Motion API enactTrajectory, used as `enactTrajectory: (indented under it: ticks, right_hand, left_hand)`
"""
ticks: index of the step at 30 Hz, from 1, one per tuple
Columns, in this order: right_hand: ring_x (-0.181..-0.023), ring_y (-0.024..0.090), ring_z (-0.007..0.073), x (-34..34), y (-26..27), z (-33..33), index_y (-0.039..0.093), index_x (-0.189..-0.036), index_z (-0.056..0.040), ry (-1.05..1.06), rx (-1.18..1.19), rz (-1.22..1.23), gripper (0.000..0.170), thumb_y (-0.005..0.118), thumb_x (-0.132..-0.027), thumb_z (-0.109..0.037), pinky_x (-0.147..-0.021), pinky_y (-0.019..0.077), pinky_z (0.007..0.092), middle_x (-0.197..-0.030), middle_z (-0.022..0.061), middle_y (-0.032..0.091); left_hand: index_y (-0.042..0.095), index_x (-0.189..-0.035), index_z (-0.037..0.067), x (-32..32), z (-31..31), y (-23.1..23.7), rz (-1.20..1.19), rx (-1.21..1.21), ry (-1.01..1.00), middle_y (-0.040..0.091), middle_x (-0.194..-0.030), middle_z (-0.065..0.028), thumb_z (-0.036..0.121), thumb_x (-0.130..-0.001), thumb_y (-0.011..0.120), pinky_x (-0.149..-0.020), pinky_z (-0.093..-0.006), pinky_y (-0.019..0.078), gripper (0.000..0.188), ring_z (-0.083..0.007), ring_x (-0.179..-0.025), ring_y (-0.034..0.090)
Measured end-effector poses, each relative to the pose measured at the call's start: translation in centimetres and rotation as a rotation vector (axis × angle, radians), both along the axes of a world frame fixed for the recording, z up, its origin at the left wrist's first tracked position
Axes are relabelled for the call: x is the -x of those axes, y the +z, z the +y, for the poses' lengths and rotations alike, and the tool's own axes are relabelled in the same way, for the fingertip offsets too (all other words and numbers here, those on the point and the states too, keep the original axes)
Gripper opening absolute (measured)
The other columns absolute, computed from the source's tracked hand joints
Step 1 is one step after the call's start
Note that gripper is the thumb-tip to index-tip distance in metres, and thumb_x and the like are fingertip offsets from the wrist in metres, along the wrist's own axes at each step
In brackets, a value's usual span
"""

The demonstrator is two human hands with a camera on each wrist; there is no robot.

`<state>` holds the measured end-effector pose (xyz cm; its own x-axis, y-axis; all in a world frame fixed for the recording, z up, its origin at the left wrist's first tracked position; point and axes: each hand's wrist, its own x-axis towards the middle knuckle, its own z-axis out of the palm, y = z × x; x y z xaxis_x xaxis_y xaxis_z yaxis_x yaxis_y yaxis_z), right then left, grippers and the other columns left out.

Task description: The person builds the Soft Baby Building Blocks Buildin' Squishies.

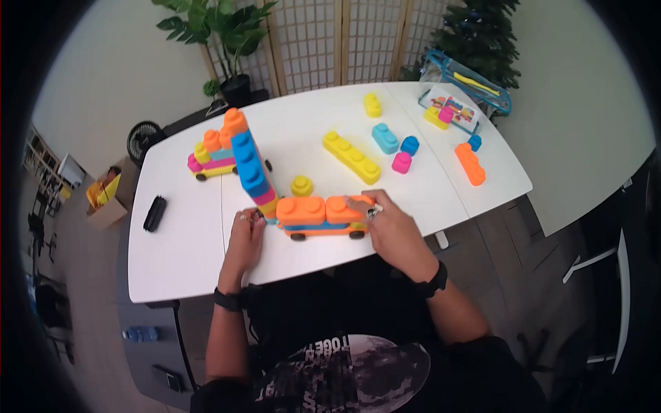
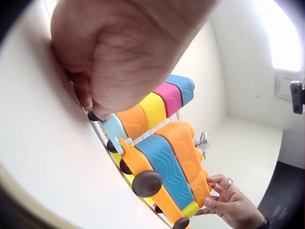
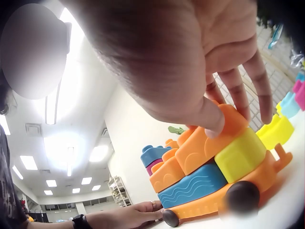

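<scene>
An orange wheeled base (image 1: 327, 233) carries a wavy blue block (image 2: 167, 164), a yellow block (image 3: 240, 155) and two orange blocks (image 1: 301, 208) on top. My right hand (image 1: 399, 241) grips the right-hand orange block, thumb on the near side and fingers beyond. Just left of this car stands a tall tower, blue (image 1: 249, 165) in its upper part, with pink, yellow and orange blocks below, on a light blue wheeled base (image 2: 112, 128). My left hand (image 1: 242, 241) pinches the end of that light blue base low at the table; its fingertips are partly hidden.
Behind the tower at left is another block car (image 1: 217, 171). A long yellow block (image 1: 351, 158), a small yellow block (image 1: 301, 185), a light blue block (image 1: 385, 138) and an orange block (image 1: 470, 165) lie on the white table (image 1: 179, 255). A black case (image 1: 155, 213) lies far left.
</scene>
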<state>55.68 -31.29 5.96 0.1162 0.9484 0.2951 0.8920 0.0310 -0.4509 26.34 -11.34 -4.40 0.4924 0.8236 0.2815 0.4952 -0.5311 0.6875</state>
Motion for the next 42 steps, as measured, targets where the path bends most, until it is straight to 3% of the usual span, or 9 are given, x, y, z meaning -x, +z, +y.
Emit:
enactTrajectory:
  ticks: [2, 3, 15, 21, 24, 31, 34, 40, 42]
  right_hand:
    - [-0.108, 0.070, 0.0327, 0.0, -0.9, 0.3, 0.068, -0.142, -0.0121, -0.025, -0.020, -0.035, 0.059, 0.064, -0.086, 0.008, -0.088, 0.0609, 0.0419, -0.138, 0.0149, 0.060]
    - [-0.093, 0.072, 0.0328, 0.1, -1.1, 0.2, 0.067, -0.143, -0.0158, -0.036, -0.048, -0.024, 0.049, 0.063, -0.096, 0.000, -0.084, 0.0607, 0.0429, -0.141, 0.0099, 0.056]
    - [-0.098, 0.068, 0.0447, 0.8, -4.1, 1.0, 0.054, -0.149, -0.0132, -0.043, -0.071, 0.153, 0.061, 0.069, -0.092, 0.006, -0.088, 0.0589, 0.0485, -0.135, 0.0242, 0.050]
    - [-0.109, 0.067, 0.0427, 0.7, -4.1, 1.0, 0.052, -0.148, -0.0147, -0.027, -0.066, 0.223, 0.063, 0.066, -0.092, 0.010, -0.093, 0.0585, 0.0477, -0.132, 0.0223, 0.049]
    - [-0.112, 0.065, 0.0397, 0.6, -3.5, 1.1, 0.052, -0.150, -0.0105, 0.018, -0.054, 0.277, 0.072, 0.057, -0.086, 0.022, -0.098, 0.0592, 0.0443, -0.124, 0.0231, 0.047]
    - [-0.112, 0.063, 0.0407, 0.8, -2.7, 1.1, 0.051, -0.146, -0.0105, -0.040, 0.000, 0.194, 0.064, 0.067, -0.088, 0.013, -0.097, 0.0568, 0.0467, -0.122, 0.0235, 0.049]
    - [-0.121, 0.061, 0.0453, 1.0, -3.0, 1.3, 0.052, -0.144, -0.0131, -0.036, -0.036, 0.205, 0.059, 0.072, -0.092, 0.003, -0.101, 0.0560, 0.0488, -0.134, 0.0232, 0.047]
    - [-0.123, 0.059, 0.0449, 0.6, -3.9, 1.9, 0.052, -0.143, -0.0124, -0.021, -0.020, 0.290, 0.059, 0.071, -0.091, 0.006, -0.103, 0.0556, 0.0487, -0.133, 0.0224, 0.046]
    - [-0.115, 0.060, 0.0434, 0.7, -4.3, 1.9, 0.052, -0.144, -0.0118, -0.013, -0.087, 0.278, 0.062, 0.071, -0.088, 0.009, -0.100, 0.0553, 0.0480, -0.125, 0.0229, 0.048]
  left_hand:
    - [0.059, -0.133, -0.006, -0.3, 0.3, -0.4, -0.026, 0.007, 0.010, 0.060, -0.112, -0.0171, 0.009, -0.106, 0.062, -0.088, -0.0368, 0.0515, 0.031, -0.0276, -0.095, 0.062]
    - [0.059, -0.133, -0.006, -0.1, 0.5, -0.7, -0.045, 0.037, 0.005, 0.060, -0.112, -0.0167, 0.010, -0.106, 0.062, -0.088, -0.0364, 0.0516, 0.031, -0.0268, -0.096, 0.062]
    - [0.058, -0.133, -0.006, 0.0, 0.3, 0.0, 0.020, 0.032, -0.015, 0.060, -0.111, -0.0150, 0.011, -0.106, 0.064, -0.090, -0.0351, 0.0515, 0.032, -0.0242, -0.095, 0.061]
    - [0.058, -0.133, -0.006, -0.3, 0.2, 0.1, 0.015, 0.070, 0.004, 0.060, -0.110, -0.0145, 0.010, -0.106, 0.063, -0.088, -0.0347, 0.0518, 0.031, -0.0235, -0.092, 0.061]
    - [0.058, -0.133, -0.006, -0.3, 0.1, 0.1, 0.010, 0.079, 0.018, 0.059, -0.111, -0.0146, 0.011, -0.106, 0.063, -0.088, -0.0348, 0.0519, 0.032, -0.0236, -0.092, 0.061]
    - [0.057, -0.133, -0.005, -0.4, 0.0, 0.3, 0.046, 0.059, 0.017, 0.059, -0.110, -0.0155, 0.012, -0.106, 0.064, -0.087, -0.0354, 0.0518, 0.033, -0.0244, -0.092, 0.061]
    - [0.057, -0.132, -0.005, -0.2, 0.3, 0.0, 0.025, 0.082, 0.013, 0.059, -0.109, -0.0150, 0.011, -0.106, 0.064, -0.087, -0.0357, 0.0516, 0.032, -0.0246, -0.092, 0.061]
    - [0.057, -0.131, -0.004, -0.3, 0.3, -0.1, 0.048, 0.077, 0.015, 0.058, -0.108, -0.0139, 0.010, -0.107, 0.062, -0.087, -0.0356, 0.0514, 0.029, -0.0242, -0.091, 0.060]
    - [0.057, -0.131, -0.005, -0.3, 0.1, 0.3, 0.063, 0.079, 0.014, 0.058, -0.108, -0.0138, 0.010, -0.107, 0.062, -0.087, -0.0354, 0.0515, 0.029, -0.0240, -0.091, 0.060]
